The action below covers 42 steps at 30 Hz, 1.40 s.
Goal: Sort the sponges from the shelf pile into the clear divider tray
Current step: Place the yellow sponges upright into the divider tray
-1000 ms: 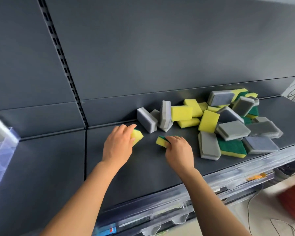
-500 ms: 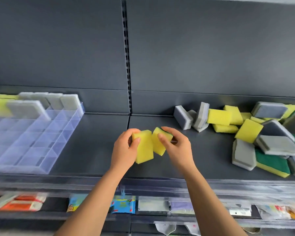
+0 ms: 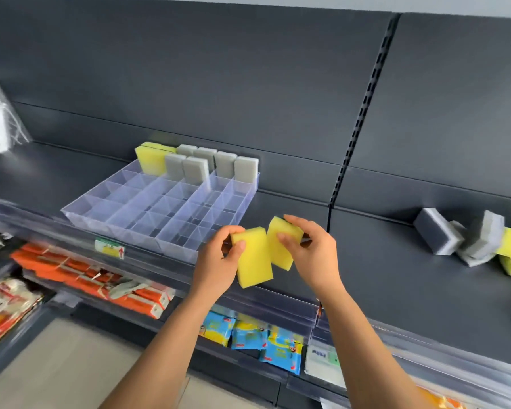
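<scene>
Two yellow sponges carried upright, side by side and edges nearly touching, just right of the clear tray [image 3: 171, 246]: left hand [image 3: 219, 261] fingers clamped on one sponge [image 3: 254, 258], right hand [image 3: 313, 255] fingers clamped on the other [image 3: 282, 243]. Upright hold presumably matched to the sponges standing in the tray's back row [image 3: 195, 165]. Remaining pile [image 3: 466, 240] far right of the tray on the shelf [image 3: 396, 261].
</scene>
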### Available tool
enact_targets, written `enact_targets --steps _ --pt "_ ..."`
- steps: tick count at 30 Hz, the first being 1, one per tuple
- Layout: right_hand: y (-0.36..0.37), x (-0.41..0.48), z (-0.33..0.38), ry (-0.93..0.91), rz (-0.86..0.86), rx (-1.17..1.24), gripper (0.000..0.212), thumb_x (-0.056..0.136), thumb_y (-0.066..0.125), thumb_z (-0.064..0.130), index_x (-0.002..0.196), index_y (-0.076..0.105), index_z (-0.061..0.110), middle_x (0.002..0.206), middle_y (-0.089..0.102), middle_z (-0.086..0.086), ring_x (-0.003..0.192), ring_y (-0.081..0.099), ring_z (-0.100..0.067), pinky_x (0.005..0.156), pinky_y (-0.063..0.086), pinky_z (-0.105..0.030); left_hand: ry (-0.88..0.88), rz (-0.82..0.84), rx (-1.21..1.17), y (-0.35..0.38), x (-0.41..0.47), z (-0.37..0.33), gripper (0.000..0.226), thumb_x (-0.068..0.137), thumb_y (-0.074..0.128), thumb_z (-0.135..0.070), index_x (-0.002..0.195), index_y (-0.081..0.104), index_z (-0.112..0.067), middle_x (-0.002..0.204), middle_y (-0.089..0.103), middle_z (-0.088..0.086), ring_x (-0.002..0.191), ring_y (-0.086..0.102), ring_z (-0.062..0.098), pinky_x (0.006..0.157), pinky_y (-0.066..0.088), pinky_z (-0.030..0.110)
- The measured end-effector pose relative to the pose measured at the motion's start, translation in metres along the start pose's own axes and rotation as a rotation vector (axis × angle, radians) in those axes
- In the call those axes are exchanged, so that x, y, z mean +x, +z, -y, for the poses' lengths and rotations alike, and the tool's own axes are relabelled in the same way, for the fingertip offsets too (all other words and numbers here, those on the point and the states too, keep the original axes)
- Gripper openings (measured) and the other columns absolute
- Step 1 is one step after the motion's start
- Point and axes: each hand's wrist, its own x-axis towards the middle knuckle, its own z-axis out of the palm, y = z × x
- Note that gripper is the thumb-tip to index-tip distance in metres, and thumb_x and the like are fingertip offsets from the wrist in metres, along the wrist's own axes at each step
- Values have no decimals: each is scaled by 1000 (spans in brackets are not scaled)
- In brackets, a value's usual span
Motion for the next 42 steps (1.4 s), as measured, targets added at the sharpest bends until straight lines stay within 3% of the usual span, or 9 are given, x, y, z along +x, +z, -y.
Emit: enact_targets --steps 3,8,16,19,22,28,36,38,42 --pt "45 5 25 -17 40 13 31 82 72 21 111 66 28 93 60 14 78 54 -5 70 44 -16 -12 -13 -3 -48 7 16 19 90 57 -19 101 56 -34 96 61 -7 89 58 16 75 53 43" --pt "121 11 61 -50 75 37 30 81 72 20 109 67 28 97 60 18 76 53 6 69 40 -8 -37 -40 9 -124 22 45 17 91 57 -20 104 57 -31 98 61 -7 87 58 12 77 53 39" --pt "206 37 102 -65 135 21 31 82 71 20 112 66 25 105 61 9 79 53 3 67 39 -5 -48 -51 -14 -208 56 79 17 90 58 -21 103 57 -33 94 60 -11 88 59 17 78 53 47" --pt "228 53 111 -75 143 -4 32 82 71 21 114 66 24 105 62 6 79 54 -3 70 43 -14 -49 -48 19 -226 76 90 17 91 58 -24 104 57 -34 98 59 -8 91 58 15 80 52 45" --pt "250 75 115 -86 159 -44 33 82 71 21 114 65 24 106 62 2 84 57 -21 75 47 -26 -57 -33 -16 -239 103 104 17 90 58 -26 99 55 -42 98 60 -10 93 59 17 80 53 48" --pt "290 131 115 -108 195 -122 39 78 74 17 115 64 24 104 55 0 81 56 -21 76 46 -25 -72 -27 -57 -259 165 129 21 90 58 -20 97 57 -40 96 60 -10 93 61 20 79 54 50" --pt "333 200 115 -112 172 -197 38 77 75 18 113 65 21 105 60 -3 83 54 -18 70 36 -15 -67 52 -70 -283 242 144 24 81 68 -7 99 61 -20 93 65 4 78 62 17 57 52 24" --pt "342 213 115 -121 162 -225 37 77 74 18 113 65 21 105 61 -2 81 53 -15 68 35 -12 -42 63 -40 -288 260 148 26 80 67 -5 93 61 -27 92 65 2 80 63 20 61 55 31" --pt "358 233 114 -103 156 -318 37 79 72 20 115 62 22 105 59 -3 85 54 -17 77 41 -25 24 65 74 -296 291 156 28 80 65 -7 95 59 -30 92 64 -7 84 62 17 76 55 40"
